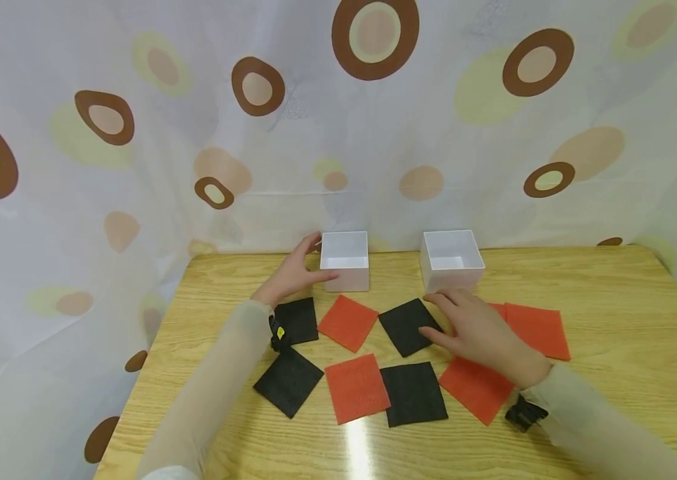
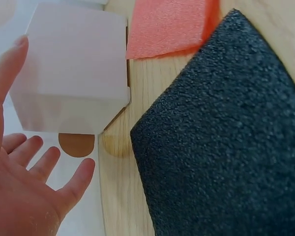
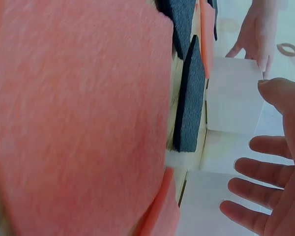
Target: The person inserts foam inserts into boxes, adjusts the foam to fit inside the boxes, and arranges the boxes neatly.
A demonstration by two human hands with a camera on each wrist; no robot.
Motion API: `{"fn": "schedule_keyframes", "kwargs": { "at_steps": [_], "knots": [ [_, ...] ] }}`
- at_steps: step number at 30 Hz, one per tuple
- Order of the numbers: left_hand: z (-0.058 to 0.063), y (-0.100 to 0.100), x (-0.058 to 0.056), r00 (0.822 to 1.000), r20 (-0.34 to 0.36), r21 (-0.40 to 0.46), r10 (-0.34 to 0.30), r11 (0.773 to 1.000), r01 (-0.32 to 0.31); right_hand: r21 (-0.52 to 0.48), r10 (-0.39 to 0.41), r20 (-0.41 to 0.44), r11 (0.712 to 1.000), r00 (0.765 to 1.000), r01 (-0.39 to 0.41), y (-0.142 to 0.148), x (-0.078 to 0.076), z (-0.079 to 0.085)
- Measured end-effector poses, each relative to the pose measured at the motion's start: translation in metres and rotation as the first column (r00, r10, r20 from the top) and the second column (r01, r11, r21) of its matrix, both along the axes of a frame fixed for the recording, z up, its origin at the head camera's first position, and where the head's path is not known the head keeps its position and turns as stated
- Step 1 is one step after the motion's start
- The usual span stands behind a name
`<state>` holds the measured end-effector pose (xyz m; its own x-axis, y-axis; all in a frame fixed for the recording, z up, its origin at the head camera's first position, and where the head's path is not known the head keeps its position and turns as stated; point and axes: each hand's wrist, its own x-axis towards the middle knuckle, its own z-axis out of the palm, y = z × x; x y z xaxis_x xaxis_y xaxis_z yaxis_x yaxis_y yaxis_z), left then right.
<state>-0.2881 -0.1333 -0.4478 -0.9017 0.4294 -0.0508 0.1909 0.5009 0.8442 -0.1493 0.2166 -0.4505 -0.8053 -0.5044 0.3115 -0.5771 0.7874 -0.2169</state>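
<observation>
At the back of the table, my left hand (image 1: 295, 270) is spread at the left side of a white open-topped box (image 1: 347, 280). Its thumb overlaps the box front; whether it touches I cannot tell. In the left wrist view the other fingers are apart from the box (image 2: 78, 54). My right hand (image 1: 485, 333) hovers with loosely spread fingers before a second white box (image 1: 457, 279), above a black foam-like square (image 1: 404, 327) and a red square (image 1: 478, 390). It holds nothing. Both boxes look empty inside.
More flat squares lie on the wooden table (image 1: 632, 320): a red one (image 1: 348, 323), another red one (image 1: 358, 389) touching a black one (image 1: 416, 395), two black ones at left, and a red one (image 1: 538, 330) at right. A patterned curtain (image 1: 290, 153) hangs behind the boxes.
</observation>
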Motion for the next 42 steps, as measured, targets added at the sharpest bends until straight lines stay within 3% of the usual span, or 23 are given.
{"fn": "schedule_keyframes", "kwargs": {
  "at_steps": [8,25,30,34,42],
  "knots": [
    [-0.002,0.003,-0.007,1.0,0.022,-0.006,-0.011,1.0,0.011,0.008,0.013,0.004,1.0,1.0,-0.013,-0.011,-0.006,-0.005],
    [-0.007,0.004,-0.011,0.998,0.058,0.039,-0.035,0.999,0.033,0.054,0.043,0.163,0.997,0.986,-0.052,-0.053,-0.017,-0.009],
    [-0.008,0.005,-0.013,0.995,0.084,0.09,-0.049,0.995,0.041,0.077,0.063,0.199,0.994,0.978,-0.079,-0.07,-0.019,-0.01],
    [-0.009,0.005,-0.014,0.993,0.109,0.129,-0.054,0.991,0.04,0.078,0.056,0.229,0.994,0.972,-0.076,-0.082,-0.021,-0.009],
    [-0.009,0.004,-0.014,0.993,0.112,0.128,-0.049,0.991,0.035,0.126,-0.007,0.278,0.992,0.961,-0.029,-0.099,-0.028,-0.012]
  ]
}}
